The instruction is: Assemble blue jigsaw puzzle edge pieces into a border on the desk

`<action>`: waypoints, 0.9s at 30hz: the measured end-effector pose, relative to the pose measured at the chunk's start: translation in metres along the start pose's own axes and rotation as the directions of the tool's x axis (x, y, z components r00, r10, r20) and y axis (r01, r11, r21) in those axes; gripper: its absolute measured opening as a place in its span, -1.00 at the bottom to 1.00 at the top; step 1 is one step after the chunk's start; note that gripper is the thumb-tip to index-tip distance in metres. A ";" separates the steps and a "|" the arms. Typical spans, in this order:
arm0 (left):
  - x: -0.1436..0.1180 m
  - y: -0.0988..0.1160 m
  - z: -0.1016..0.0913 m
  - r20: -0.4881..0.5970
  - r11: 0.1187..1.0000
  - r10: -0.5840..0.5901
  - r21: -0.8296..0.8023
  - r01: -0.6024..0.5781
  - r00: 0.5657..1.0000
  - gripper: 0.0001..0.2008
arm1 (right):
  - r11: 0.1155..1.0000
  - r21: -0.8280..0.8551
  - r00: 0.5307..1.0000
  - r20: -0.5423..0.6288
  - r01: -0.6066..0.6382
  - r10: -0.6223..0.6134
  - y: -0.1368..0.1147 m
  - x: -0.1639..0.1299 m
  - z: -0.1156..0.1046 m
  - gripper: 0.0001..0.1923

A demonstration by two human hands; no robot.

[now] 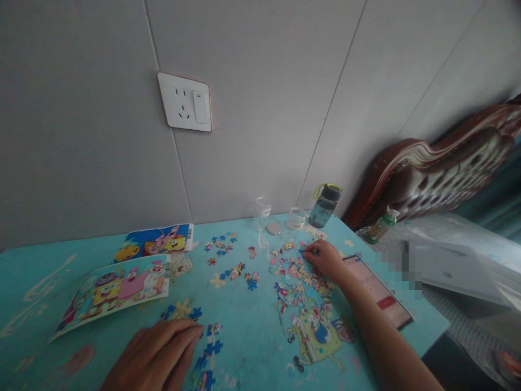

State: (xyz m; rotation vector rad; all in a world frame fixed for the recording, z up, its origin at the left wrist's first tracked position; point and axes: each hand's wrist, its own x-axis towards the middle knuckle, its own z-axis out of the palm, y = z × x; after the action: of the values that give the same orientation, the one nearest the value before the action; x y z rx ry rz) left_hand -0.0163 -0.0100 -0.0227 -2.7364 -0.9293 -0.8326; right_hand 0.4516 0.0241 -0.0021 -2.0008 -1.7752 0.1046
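two bare hands over a blue-green table (248, 326), well apart from each other; right hand (325, 259) at the far edge of a loose heap of puzzle pieces (299, 282), thumb and fingertips drawn together beside a small blue piece (301, 251); cannot tell whether that piece is gripped; left hand (157, 353) low at the near edge, back upward, fingers close together and bent; cannot tell if anything is under them; just right of its fingertips, a column of blue pieces (212, 347) running toward the near edge; just beyond its knuckles, more blue and yellow pieces (182, 310); between heap and cards, small scattered groups, one multicoloured cluster (236, 270) among them; at left, a picture card (118, 290) with cartoon figures, a blue card (157, 243) behind it; near the wall, two clear tubs (297, 219), a round lid (274, 228) between them, a water bottle (324, 206) to their right; phone (380, 293) lying face up beyond the right forearm; yellow cartoon figure (319, 339) printed on the tabletop, just nearer than the heap.
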 end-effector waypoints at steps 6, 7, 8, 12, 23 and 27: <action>0.000 0.000 -0.002 -0.011 1.000 0.007 0.005 -0.007 1.000 -0.72 | 0.999 0.034 1.000 0.011 -0.026 0.026 -0.001 0.000 -0.001 -0.80; 0.000 0.001 -0.003 -0.005 1.000 0.000 0.003 0.000 1.000 -0.72 | 0.999 0.042 0.999 0.013 -0.029 0.029 -0.001 0.000 -0.001 -0.80; -0.001 0.001 -0.003 0.003 1.000 -0.009 0.001 0.009 1.000 -0.72 | 0.998 0.052 0.999 0.016 -0.033 0.032 -0.001 0.000 -0.001 -0.80; -0.001 0.002 -0.001 0.013 0.999 -0.031 -0.017 0.031 0.999 -0.72 | 0.993 0.105 0.998 0.032 -0.056 0.053 -0.001 0.000 -0.003 -0.81; 0.006 0.012 -0.008 -0.011 0.995 -0.080 -0.067 0.079 0.997 -0.73 | 0.883 0.455 0.989 0.136 -0.113 0.056 -0.027 -0.006 -0.016 -0.62; 0.018 0.021 -0.016 -0.045 0.991 -0.095 -0.098 0.090 0.994 -0.79 | 0.734 0.659 0.984 0.163 -0.165 0.075 -0.052 -0.016 -0.022 -0.61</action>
State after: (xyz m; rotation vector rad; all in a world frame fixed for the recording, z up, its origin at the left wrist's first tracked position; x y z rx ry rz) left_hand 0.0009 -0.0218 0.0014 -2.7569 -1.0397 -0.9813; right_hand 0.4084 0.0054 0.0334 -1.5764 -1.3800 0.8163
